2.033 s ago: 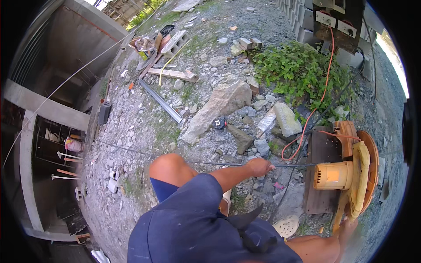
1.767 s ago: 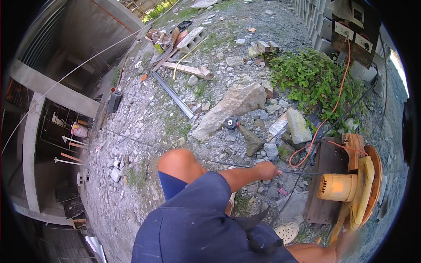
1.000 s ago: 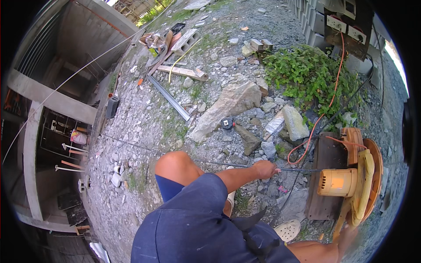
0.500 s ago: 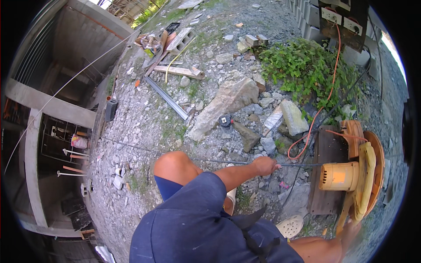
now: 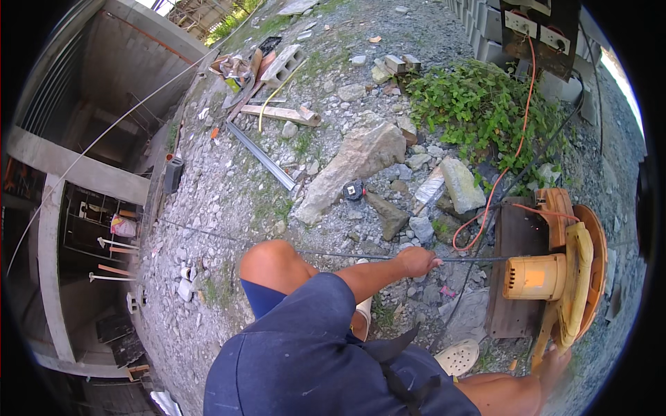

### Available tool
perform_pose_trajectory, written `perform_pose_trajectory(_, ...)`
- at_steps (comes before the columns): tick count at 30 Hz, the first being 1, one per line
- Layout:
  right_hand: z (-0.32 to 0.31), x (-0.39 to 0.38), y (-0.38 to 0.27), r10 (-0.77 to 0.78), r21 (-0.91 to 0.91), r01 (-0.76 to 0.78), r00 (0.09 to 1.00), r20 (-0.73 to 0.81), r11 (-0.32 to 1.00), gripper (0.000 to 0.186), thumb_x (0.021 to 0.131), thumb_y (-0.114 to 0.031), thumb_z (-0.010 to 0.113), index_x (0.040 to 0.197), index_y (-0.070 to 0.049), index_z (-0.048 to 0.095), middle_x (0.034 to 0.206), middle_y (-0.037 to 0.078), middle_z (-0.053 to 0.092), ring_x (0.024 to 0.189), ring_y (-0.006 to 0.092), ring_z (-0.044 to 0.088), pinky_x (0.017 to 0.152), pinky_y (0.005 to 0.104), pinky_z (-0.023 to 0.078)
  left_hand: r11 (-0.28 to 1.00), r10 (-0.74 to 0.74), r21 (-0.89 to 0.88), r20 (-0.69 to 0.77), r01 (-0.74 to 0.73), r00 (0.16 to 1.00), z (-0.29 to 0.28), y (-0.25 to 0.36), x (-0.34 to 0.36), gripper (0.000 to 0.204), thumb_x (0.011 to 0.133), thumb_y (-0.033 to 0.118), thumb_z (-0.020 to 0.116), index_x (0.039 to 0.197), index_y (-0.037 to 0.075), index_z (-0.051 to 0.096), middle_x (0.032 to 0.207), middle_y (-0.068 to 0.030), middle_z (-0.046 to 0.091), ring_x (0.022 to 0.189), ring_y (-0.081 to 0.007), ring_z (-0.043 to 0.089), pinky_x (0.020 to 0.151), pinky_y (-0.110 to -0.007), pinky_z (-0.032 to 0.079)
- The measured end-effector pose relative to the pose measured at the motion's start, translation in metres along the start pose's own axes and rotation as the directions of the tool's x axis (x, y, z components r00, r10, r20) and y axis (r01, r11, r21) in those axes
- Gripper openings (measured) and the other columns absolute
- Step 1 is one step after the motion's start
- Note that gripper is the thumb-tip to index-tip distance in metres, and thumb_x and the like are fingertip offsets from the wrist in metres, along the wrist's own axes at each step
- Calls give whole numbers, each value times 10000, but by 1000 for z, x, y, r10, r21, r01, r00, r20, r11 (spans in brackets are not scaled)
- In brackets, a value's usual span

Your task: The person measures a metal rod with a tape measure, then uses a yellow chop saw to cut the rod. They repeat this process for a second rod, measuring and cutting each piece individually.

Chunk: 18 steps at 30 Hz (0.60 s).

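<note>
A long, thin dark steel bar [image 5: 472, 259] runs across the ground to the cut-off saw. My left hand [image 5: 418, 262] is closed around it, a short way left of the saw's motor. The orange-yellow cut-off saw [image 5: 534, 277], with a round guard, rests on a dark board [image 5: 510, 315]. My right hand [image 5: 553, 365] is at the saw's near end, wrapped against its lower yellow part; some fingers are hidden. Where the bar meets the blade is out of sight behind the motor.
An orange cord [image 5: 525, 132] loops from a socket board [image 5: 538, 35] toward the saw. Large rocks [image 5: 357, 166], a small black-and-red object [image 5: 354, 190], a metal channel [image 5: 260, 155] and a hollow block [image 5: 283, 65] lie on rubble. Green plants [image 5: 485, 107] grow beyond.
The view has shifted very slightly. Both hands, the steel bar and the saw keep nearly the same places relative to each other.
</note>
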State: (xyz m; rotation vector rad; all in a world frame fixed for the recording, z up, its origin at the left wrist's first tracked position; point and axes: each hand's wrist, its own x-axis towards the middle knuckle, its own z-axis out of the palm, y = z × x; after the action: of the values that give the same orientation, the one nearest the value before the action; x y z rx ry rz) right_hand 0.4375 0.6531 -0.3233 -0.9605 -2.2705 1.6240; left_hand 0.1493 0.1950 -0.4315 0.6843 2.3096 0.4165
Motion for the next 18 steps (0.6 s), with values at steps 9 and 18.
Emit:
perform_pose_trajectory(9,8,-4,-9,-33,41,33,999,6,999,296,839,-196,619,1040,12,560,799,28,535,594,87,487,542,244,382,1000,-2,6,-9,2,1000,0,-3,-2,510,1007,499,392,999,56,645,861,-226,677,864,-440,649,774,-549,490)
perform_pose_trajectory(18,16,-2,-39,-3,36,2,1000,29,999,228,795,-156,629,965,-10,587,766,17,577,595,97,530,551,259,439,1000,5,8,-24,-5,1000,6,-6,4,536,1001,531,389,961,51,624,795,-228,663,818,-446,642,743,-559,477)
